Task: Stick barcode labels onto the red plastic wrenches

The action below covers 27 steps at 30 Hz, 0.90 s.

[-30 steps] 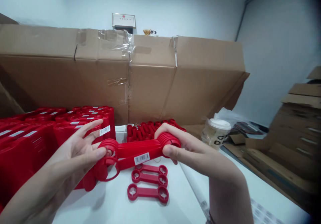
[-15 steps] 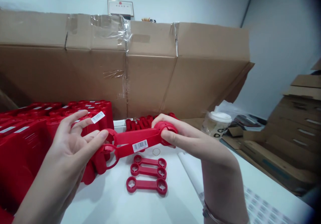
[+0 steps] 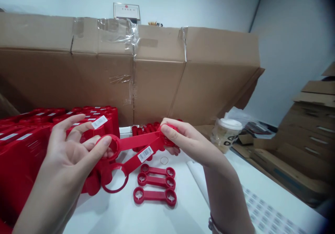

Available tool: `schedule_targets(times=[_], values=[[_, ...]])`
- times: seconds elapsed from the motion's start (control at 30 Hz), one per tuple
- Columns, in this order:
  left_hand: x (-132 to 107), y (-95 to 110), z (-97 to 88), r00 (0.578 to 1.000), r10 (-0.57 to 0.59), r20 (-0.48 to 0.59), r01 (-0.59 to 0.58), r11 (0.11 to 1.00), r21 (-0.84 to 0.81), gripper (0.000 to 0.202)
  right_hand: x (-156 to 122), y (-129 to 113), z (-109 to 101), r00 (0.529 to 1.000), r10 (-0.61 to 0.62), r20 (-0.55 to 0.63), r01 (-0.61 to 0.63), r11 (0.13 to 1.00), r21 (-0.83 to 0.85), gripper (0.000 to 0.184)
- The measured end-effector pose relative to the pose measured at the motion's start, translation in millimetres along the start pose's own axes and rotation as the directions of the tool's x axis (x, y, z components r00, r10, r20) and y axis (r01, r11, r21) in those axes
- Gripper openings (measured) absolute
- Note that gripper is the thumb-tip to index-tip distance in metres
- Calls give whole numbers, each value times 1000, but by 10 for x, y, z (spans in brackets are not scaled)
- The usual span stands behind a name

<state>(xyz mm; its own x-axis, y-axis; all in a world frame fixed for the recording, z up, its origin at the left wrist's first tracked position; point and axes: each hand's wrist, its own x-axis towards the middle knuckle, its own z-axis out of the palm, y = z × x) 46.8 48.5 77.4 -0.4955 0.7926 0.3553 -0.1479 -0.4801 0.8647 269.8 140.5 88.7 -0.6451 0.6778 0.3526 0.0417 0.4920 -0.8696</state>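
Both hands hold a stack of flat red plastic wrenches (image 3: 136, 146) with ring ends above the white table (image 3: 125, 213). My right hand (image 3: 180, 141) pinches the right end of the stack. My left hand (image 3: 75, 146) grips the left ring ends with thumb and fingers. The bottom wrench, which bears a barcode label (image 3: 146, 154), hangs fanned down from the others at its left ring. Three smaller red wrenches (image 3: 155, 183) lie flat on the table just below.
Stacks of labelled red wrenches (image 3: 31, 136) fill the left side. A large cardboard box (image 3: 157, 73) stands behind, with more red parts (image 3: 143, 128) at its foot. A lidded cup (image 3: 226, 132) sits right. Barcode sticker sheets (image 3: 264, 213) lie at the front right; flat cartons (image 3: 309, 139) pile far right.
The labelled bottom wrench has swung farther down from the stack at its left end. Both hands have stayed at about the same place.
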Motion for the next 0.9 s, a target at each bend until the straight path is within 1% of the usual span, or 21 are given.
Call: schedule_targets(times=[0.07, 0.2, 0.3, 0.33, 0.4, 0.43, 0.47, 0.5, 0.53, 0.6, 0.63, 0.67, 0.7, 0.8, 0.9], values=[[9, 9, -32, 1000, 30, -2, -30, 999, 24, 81, 3, -6, 18, 1000, -8, 7, 8, 1000, 29, 39], [30, 31, -97, 999, 28, 16, -29, 998, 47, 84, 21, -37, 74, 1000, -18, 18, 17, 998, 69, 30], [67, 26, -149, 1000, 29, 4, -30, 994, 101, 87, 32, -50, 113, 999, -41, -21, 43, 997, 66, 26], [79, 22, -168, 998, 55, -8, -53, 988, 146, 84, 33, -51, 125, 998, -46, -46, 48, 997, 57, 25], [91, 22, -202, 984, 172, -43, -154, 950, 270, 69, 34, -50, 147, 994, -50, -99, 52, 998, 22, 25], [84, 29, -215, 963, 261, -63, -227, 917, 327, 58, 33, -50, 157, 991, -51, -121, 51, 999, -1, 25], [66, 43, -222, 945, 318, -73, -268, 884, 382, 47, 33, -50, 168, 989, -51, -136, 48, 999, -23, 25], [39, 62, -225, 938, 338, -73, -275, 858, 434, 39, 34, -52, 180, 988, -49, -145, 44, 998, -41, 25], [4, 83, -222, 948, 313, -63, -247, 845, 474, 33, 36, -55, 192, 988, -44, -146, 37, 998, -52, 25], [-77, 121, -204, 983, 182, -14, -147, 834, 531, 29, 44, -63, 221, 990, -35, -137, 28, 998, -58, 25], [-115, 133, -190, 994, 110, 21, -104, 832, 546, 30, 49, -67, 236, 991, -31, -132, 24, 998, -58, 26], [-148, 140, -172, 997, 59, 44, -73, 827, 557, 32, 54, -70, 251, 991, -27, -129, 19, 998, -62, 26], [-175, 144, -150, 998, 33, 53, -57, 827, 560, 34, 58, -71, 266, 992, -23, -127, 14, 997, -70, 27], [-224, 153, -66, 998, -59, 14, 41, 828, 559, 37, 67, -67, 303, 993, -21, -120, 9, 995, -97, 30], [-241, 176, 1, 994, -106, -28, 104, 826, 554, 36, 68, -63, 324, 995, -26, -96, 16, 995, -97, 31]])
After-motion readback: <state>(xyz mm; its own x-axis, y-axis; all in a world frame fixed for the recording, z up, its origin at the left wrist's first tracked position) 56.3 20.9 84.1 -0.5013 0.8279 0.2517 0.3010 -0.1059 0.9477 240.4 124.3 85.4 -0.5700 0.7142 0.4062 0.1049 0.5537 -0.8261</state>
